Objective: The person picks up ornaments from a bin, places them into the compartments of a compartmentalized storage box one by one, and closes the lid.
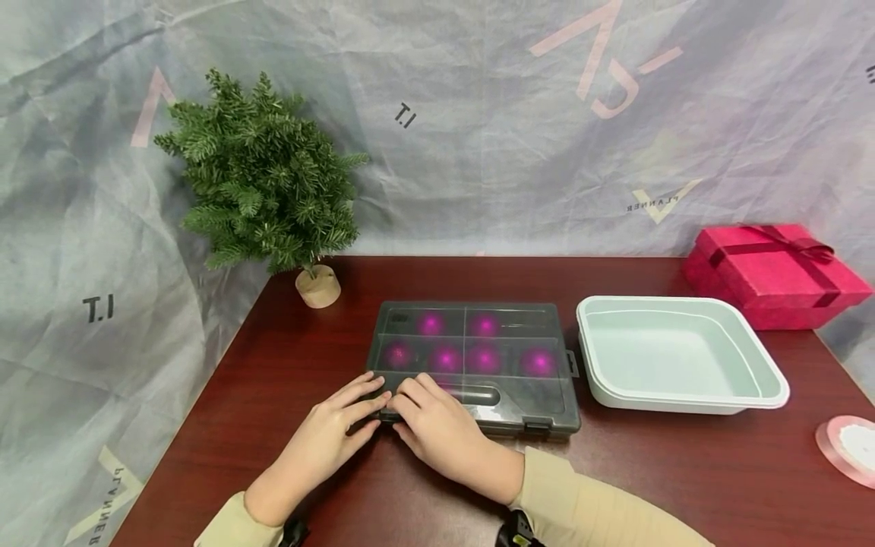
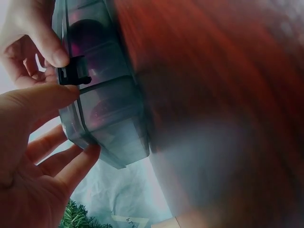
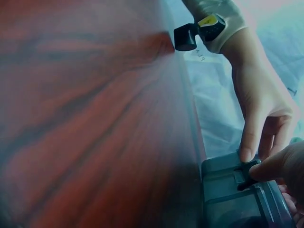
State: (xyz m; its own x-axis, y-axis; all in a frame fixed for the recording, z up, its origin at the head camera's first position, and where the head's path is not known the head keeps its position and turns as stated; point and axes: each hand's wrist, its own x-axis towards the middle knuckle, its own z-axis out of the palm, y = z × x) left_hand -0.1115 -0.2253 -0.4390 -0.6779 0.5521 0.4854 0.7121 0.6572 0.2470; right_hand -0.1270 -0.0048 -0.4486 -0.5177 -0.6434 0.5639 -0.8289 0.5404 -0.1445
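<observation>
A flat, see-through grey plastic organizer case (image 1: 526, 395) lies lid down to its base on the table, with several glowing magenta round things (image 1: 540, 362) in its compartments. At the case's front left corner, my left hand (image 1: 331, 425) holds the edge, its thumb touching a black latch (image 2: 73, 71) and its fingers on the lid and side. Beside it, my right hand (image 1: 440, 433) has its thumb at the same latch and its bent fingers over the lid. A second latch (image 1: 538, 427) sits at the front right. Whether the left latch is fastened cannot be told.
A pale green plastic basin (image 1: 683, 403) stands right of the case. Behind it is a red gift box (image 1: 772, 273) with a bow. A small artificial fir tree (image 1: 266, 175) stands at back left, and a pink ribbon roll (image 1: 830, 448) lies at the right edge. Grey cloth hangs behind.
</observation>
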